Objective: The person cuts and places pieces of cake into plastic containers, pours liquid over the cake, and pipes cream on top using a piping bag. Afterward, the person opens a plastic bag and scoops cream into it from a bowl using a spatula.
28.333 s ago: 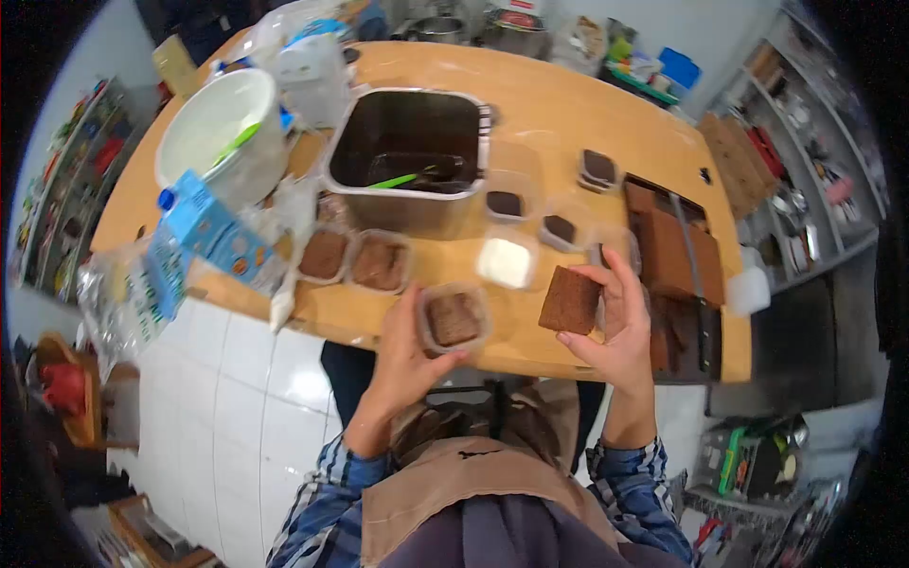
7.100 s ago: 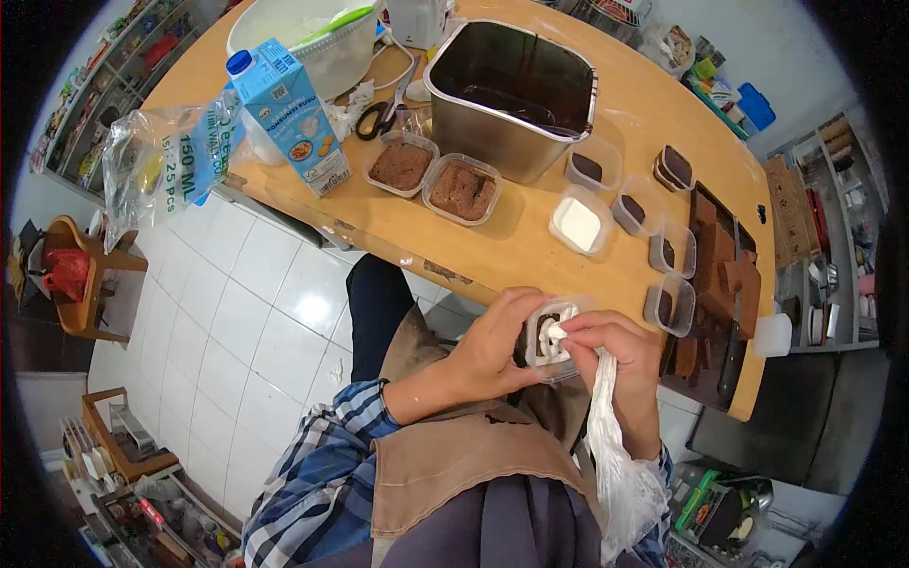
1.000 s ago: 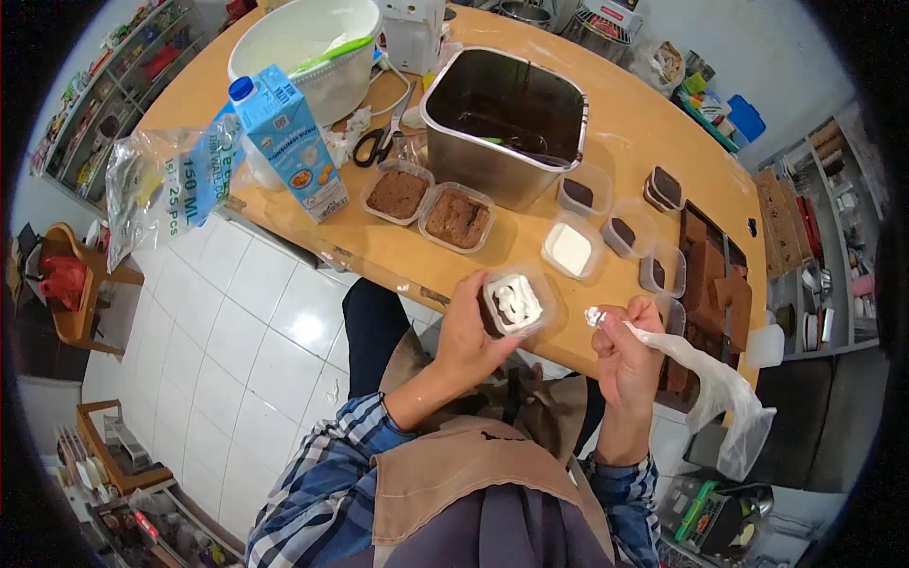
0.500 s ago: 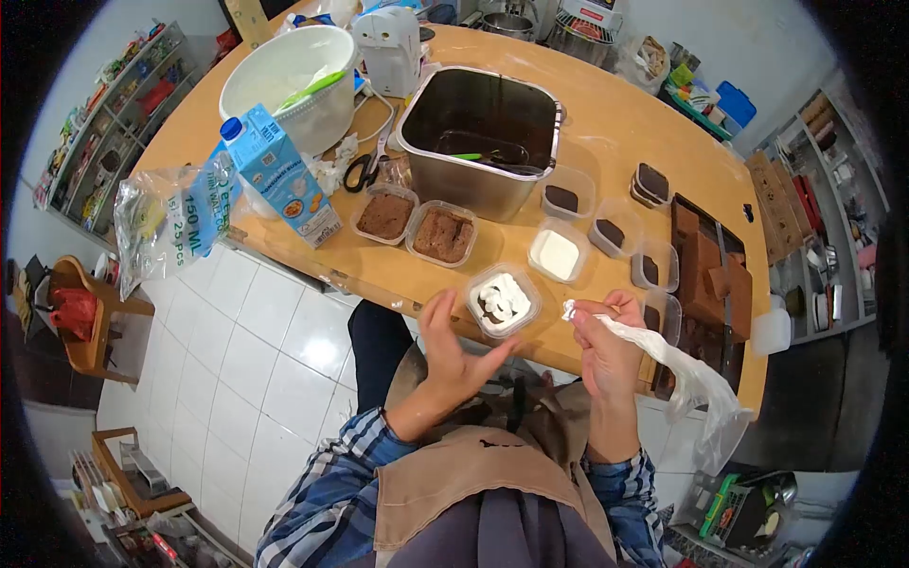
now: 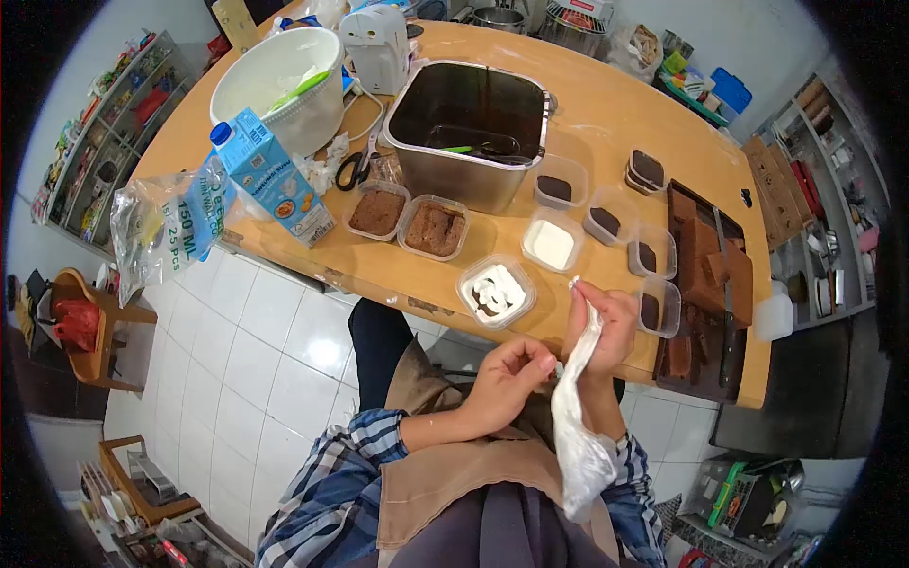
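Note:
My right hand (image 5: 606, 327) is closed around the narrow end of a piping bag (image 5: 579, 431) with white cream in it. The tip points up, and the fuller part hangs down over my apron. Beside the bag, my left hand (image 5: 511, 383) is closed, thumb and fingers pinched together; what they hold, if anything, I cannot make out. Just beyond both hands, near the table edge, a clear plastic cup (image 5: 496, 292) has uneven white cream over dark cake. Behind it to the right stands a cup with a smooth white layer (image 5: 552, 243).
Several cups with dark cake, one here (image 5: 604, 220), stand at the right near a tray of brown cake (image 5: 705, 270). Two brown-topped cups, one here (image 5: 434, 229), sit by a metal tub (image 5: 464, 180). Left are a milk carton (image 5: 275, 180), scissors (image 5: 358, 170) and a white bowl (image 5: 284, 123).
My left hand has moved from beside the cream-topped cup down and right to the piping bag, its fingers closing. The bag has swung from the right to hang down in front of me.

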`<control>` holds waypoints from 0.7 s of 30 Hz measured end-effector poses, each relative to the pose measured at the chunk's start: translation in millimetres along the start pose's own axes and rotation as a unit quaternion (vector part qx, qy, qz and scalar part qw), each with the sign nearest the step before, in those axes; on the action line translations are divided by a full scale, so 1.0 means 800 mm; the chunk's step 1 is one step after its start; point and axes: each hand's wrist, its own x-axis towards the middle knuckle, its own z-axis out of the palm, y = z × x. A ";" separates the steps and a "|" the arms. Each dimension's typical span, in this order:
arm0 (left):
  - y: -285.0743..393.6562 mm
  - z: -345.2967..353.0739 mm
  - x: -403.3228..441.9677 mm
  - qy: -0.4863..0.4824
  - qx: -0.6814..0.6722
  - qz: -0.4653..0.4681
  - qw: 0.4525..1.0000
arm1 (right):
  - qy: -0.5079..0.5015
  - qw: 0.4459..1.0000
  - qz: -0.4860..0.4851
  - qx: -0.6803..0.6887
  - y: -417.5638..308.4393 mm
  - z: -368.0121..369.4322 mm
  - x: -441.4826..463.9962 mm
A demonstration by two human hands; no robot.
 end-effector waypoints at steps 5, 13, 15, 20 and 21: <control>0.032 0.020 0.016 -0.049 -0.001 -0.120 0.992 | -0.009 0.981 -0.190 -0.027 0.031 0.005 0.009; 0.047 0.008 0.014 -0.081 -0.015 -0.116 0.990 | -0.033 0.989 -0.144 -0.026 0.044 -0.020 0.030; 0.043 0.002 0.013 -0.080 -0.022 -0.112 0.990 | -0.044 0.988 -0.147 -0.030 0.049 -0.024 0.024; 0.051 -0.007 0.005 -0.037 -0.006 -0.115 0.993 | -0.058 0.986 -0.144 -0.058 0.042 -0.024 0.021; 0.056 -0.010 0.003 -0.025 -0.004 -0.107 0.994 | -0.065 0.991 -0.113 -0.033 0.034 -0.022 0.020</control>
